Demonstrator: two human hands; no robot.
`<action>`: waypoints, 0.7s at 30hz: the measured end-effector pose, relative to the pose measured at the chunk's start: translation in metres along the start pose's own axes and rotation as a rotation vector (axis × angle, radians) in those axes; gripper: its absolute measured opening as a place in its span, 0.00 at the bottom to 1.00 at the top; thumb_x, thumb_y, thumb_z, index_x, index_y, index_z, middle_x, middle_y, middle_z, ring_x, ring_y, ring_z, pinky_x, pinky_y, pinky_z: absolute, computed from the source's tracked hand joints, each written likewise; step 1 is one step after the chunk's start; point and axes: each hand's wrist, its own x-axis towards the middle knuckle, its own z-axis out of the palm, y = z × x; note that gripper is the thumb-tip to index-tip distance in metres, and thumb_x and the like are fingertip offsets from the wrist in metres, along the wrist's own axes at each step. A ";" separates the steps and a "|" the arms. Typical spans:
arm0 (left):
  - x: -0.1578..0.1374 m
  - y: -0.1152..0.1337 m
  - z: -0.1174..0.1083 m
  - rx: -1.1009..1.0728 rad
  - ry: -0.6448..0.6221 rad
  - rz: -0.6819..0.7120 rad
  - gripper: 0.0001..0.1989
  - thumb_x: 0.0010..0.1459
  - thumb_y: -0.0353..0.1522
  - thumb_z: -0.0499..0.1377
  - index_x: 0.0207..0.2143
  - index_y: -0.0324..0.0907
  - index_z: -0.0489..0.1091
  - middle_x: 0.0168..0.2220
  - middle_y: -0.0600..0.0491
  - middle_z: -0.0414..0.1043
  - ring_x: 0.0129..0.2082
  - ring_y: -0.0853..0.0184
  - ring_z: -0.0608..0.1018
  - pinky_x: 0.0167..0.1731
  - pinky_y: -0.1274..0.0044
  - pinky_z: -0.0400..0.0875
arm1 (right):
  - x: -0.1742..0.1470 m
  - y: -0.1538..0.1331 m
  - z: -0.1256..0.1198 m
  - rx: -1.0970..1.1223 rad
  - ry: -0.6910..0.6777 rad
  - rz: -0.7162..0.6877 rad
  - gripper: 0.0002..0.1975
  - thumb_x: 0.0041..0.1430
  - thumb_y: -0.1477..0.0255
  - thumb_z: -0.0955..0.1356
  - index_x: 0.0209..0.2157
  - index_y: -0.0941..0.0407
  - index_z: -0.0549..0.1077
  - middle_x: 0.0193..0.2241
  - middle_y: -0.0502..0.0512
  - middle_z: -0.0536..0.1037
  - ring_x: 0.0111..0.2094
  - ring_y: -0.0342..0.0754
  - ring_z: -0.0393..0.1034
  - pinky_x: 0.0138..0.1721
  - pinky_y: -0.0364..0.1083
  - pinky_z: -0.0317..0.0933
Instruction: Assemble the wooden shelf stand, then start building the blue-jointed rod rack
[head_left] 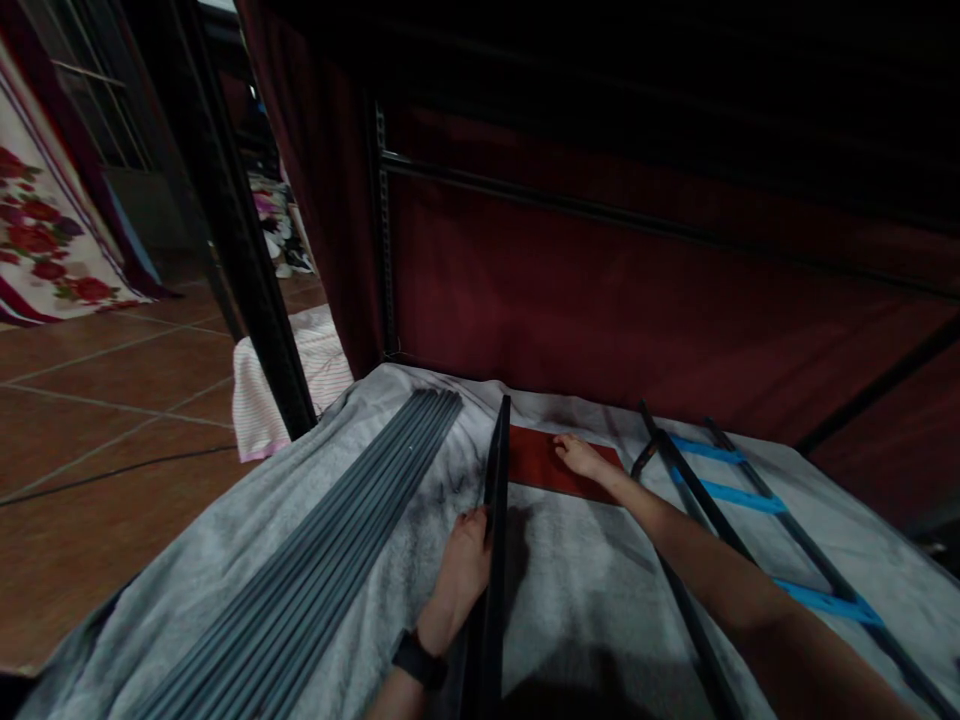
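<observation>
My left hand [466, 560], with a dark band on its wrist, is closed round the edge of a long black metal bar [496, 560]. The bar runs away from me over a grey cloth. My right hand [579, 455] is over a flat orange-red panel [536, 462], just right of the bar's far end. Its fingers are bent together; anything between them is too small to make out. Left of the bar lies a bundle of several thin grey rods [352, 540].
Dark bars with blue crosspieces [739, 497] lie to the right. Behind hangs a dark red curtain [600, 290] with a black rail [540, 200] across it. A black upright post [247, 240] stands at the left, beside a tiled floor [112, 430] and a striped cloth [259, 395].
</observation>
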 end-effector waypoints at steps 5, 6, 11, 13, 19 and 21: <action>0.001 0.000 0.004 0.082 -0.043 -0.062 0.19 0.61 0.28 0.48 0.48 0.38 0.75 0.46 0.41 0.77 0.49 0.55 0.76 0.51 0.67 0.68 | 0.039 0.001 0.024 -0.056 0.003 0.071 0.18 0.67 0.72 0.59 0.53 0.62 0.71 0.55 0.67 0.72 0.58 0.53 0.64 0.60 0.48 0.53; 0.001 0.000 0.005 0.090 -0.050 -0.072 0.19 0.62 0.27 0.47 0.48 0.38 0.74 0.47 0.41 0.77 0.50 0.55 0.76 0.52 0.68 0.68 | 0.044 0.002 0.027 -0.067 0.005 0.093 0.18 0.68 0.72 0.59 0.54 0.62 0.71 0.56 0.68 0.71 0.58 0.53 0.64 0.59 0.48 0.53; 0.000 -0.008 0.014 0.102 -0.011 -0.077 0.21 0.64 0.27 0.46 0.51 0.36 0.73 0.50 0.41 0.76 0.53 0.56 0.74 0.56 0.68 0.65 | 0.062 0.006 0.037 -0.106 0.008 0.154 0.21 0.70 0.67 0.57 0.56 0.63 0.69 0.59 0.72 0.67 0.59 0.58 0.64 0.58 0.54 0.56; -0.001 -0.013 0.019 0.123 0.010 -0.060 0.21 0.63 0.26 0.45 0.51 0.36 0.73 0.50 0.42 0.76 0.52 0.57 0.75 0.57 0.67 0.65 | 0.066 0.006 0.036 -0.106 0.001 0.154 0.22 0.71 0.65 0.56 0.55 0.62 0.70 0.58 0.71 0.68 0.58 0.59 0.64 0.57 0.56 0.58; -0.004 -0.021 0.026 0.114 0.056 0.023 0.20 0.62 0.25 0.47 0.51 0.38 0.72 0.50 0.41 0.75 0.53 0.56 0.75 0.61 0.63 0.60 | 0.069 -0.002 0.016 -0.056 0.006 0.087 0.17 0.69 0.62 0.63 0.52 0.58 0.72 0.53 0.63 0.73 0.51 0.54 0.71 0.52 0.55 0.66; -0.004 -0.018 0.023 0.093 0.047 0.024 0.20 0.62 0.25 0.46 0.51 0.38 0.72 0.51 0.41 0.75 0.53 0.56 0.75 0.62 0.62 0.59 | 0.065 -0.007 0.006 -0.026 0.019 0.043 0.18 0.66 0.62 0.67 0.53 0.56 0.71 0.53 0.58 0.73 0.49 0.53 0.71 0.50 0.55 0.69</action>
